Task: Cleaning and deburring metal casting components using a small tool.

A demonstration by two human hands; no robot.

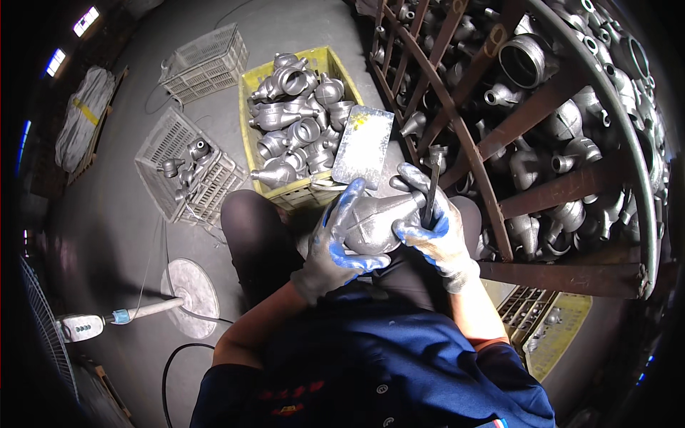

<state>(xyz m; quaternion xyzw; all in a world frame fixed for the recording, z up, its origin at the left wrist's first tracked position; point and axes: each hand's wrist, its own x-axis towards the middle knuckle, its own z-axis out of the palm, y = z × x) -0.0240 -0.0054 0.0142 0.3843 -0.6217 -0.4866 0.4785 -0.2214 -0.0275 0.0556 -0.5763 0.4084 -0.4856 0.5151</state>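
Note:
A grey metal casting [371,222], round-bodied with a narrow neck, is held above my lap. My left hand [330,246], in a grey and blue coated glove, wraps its wide end with the thumb up and fingers beneath. In the matching glove, my right hand [441,232] grips a dark, flat bar tool [432,192] like a file, which stands upright beside the neck. The right fingers also touch the neck side of the casting. Just beyond my hands, a pale metal plate [365,146] leans on the corner of a yellow crate [246,107] full of similar castings.
On the right, a large brown metal-framed bin [571,278] holds many castings. Left of the yellow crate are two pale crates, one with a few castings [153,143], another behind it [207,71]. A fan's round base [193,285] stands at left with cables. A yellow tray [564,335] lies lower right.

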